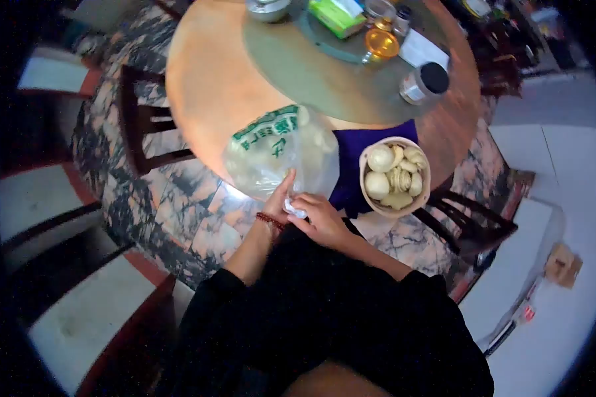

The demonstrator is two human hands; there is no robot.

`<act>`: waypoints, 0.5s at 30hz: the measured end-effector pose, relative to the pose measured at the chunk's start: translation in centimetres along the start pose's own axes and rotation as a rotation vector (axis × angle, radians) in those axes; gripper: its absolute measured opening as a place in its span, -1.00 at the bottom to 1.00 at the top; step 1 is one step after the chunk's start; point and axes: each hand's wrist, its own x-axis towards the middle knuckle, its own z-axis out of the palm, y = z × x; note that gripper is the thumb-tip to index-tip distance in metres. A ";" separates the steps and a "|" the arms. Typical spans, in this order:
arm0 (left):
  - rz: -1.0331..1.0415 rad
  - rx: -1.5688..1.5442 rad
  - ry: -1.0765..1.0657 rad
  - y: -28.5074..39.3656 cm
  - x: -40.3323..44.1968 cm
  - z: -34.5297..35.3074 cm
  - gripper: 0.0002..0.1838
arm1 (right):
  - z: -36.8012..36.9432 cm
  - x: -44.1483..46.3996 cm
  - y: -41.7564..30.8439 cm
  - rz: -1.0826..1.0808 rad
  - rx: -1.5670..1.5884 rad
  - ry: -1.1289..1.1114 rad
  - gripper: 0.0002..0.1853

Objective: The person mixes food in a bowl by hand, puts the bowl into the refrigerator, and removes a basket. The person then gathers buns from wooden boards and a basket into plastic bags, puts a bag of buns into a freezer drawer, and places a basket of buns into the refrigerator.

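Note:
A clear plastic bag with green print lies at the near edge of the round table, full of pale pieces that look like buns. Its gathered neck is between my two hands. My left hand, with a red bead bracelet at the wrist, closes round the twisted plastic, thumb pointing up. Pressed against it from the right, my right hand pinches the white bunched end of the bag. To the right, a round pale bowl holds several buns, some smooth and some folded, on a purple cloth.
On the round table sit a green tissue pack, an amber glass cup, a dark-lidded jar and a metal bowl. Dark wooden chairs stand around it on a marbled floor.

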 end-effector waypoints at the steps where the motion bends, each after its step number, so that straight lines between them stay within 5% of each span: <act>1: 0.000 -0.056 0.003 -0.2 0.3 0.5 -0.49 | -0.1 -0.8 0.1 -0.136 -0.174 0.096 -0.67; 2: 0.006 -0.107 0.008 -0.3 0.8 0.7 -0.56 | -0.1 -1.4 0.1 -0.275 -0.352 0.190 -0.63; 4: 0.140 -0.020 -0.101 -0.8 5.7 -6.6 -0.61 | -0.2 -3.2 -1.4 -0.180 -0.292 0.316 -0.58; 7: 0.233 0.073 0.130 1.1 2.0 -0.8 -0.70 | -0.2 -6.4 -0.6 0.086 -0.023 0.550 -0.60; 9: 0.263 0.246 0.116 3.2 1.2 -2.9 -0.68 | -0.2 -9.5 2.2 0.286 0.275 0.577 -0.70; 11: 0.421 0.290 -0.057 5.3 0.6 -5.4 -0.65 | -0.4 -13.2 3.9 0.234 0.454 0.782 -0.78; 14: 0.597 0.379 0.181 5.8 -3.8 -2.0 -0.63 | -0.6 -19.6 9.3 0.359 0.493 0.800 -0.78; 15: 0.625 0.324 0.117 5.3 -4.9 -0.9 -0.66 | -0.7 -21.9 10.4 0.386 0.376 0.849 -0.77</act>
